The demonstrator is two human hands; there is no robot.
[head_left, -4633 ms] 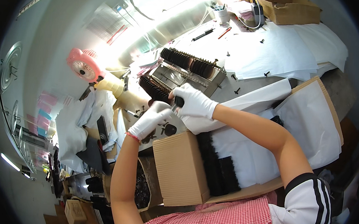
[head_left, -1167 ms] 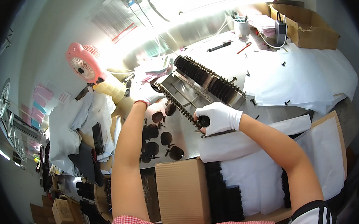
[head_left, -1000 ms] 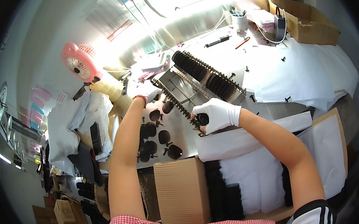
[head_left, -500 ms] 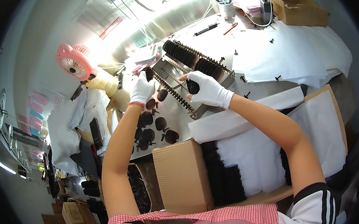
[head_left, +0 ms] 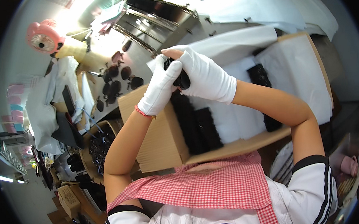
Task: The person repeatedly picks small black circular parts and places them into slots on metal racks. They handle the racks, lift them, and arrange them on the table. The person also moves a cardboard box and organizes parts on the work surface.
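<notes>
My left hand (head_left: 159, 85) and my right hand (head_left: 209, 77), both in white gloves, meet above an open cardboard box (head_left: 161, 129). Between them they grip a small stack of dark rounded lenses (head_left: 184, 80), partly hidden by the fingers. The bare tip of my right thumb shows over the top of the stack. White sheets (head_left: 229, 119) line the box below, with rows of black pieces (head_left: 199, 124) at its left side and another dark row (head_left: 259, 76) farther right. Beyond my hands stands a metal rack (head_left: 152, 22) with dark lenses along its far rail.
Several loose dark lenses (head_left: 113, 88) with small stems lie on the metal table left of the rack. A pink fan (head_left: 45, 38) stands at the far left. A carton of dark scraps (head_left: 100, 148) sits beside my left forearm. White paper sheets (head_left: 253, 7) cover the table's back.
My left hand has left the rack's near rail and joined my right hand on the dark stack. Both hands have come back toward me, over the box. The view has tipped toward my body.
</notes>
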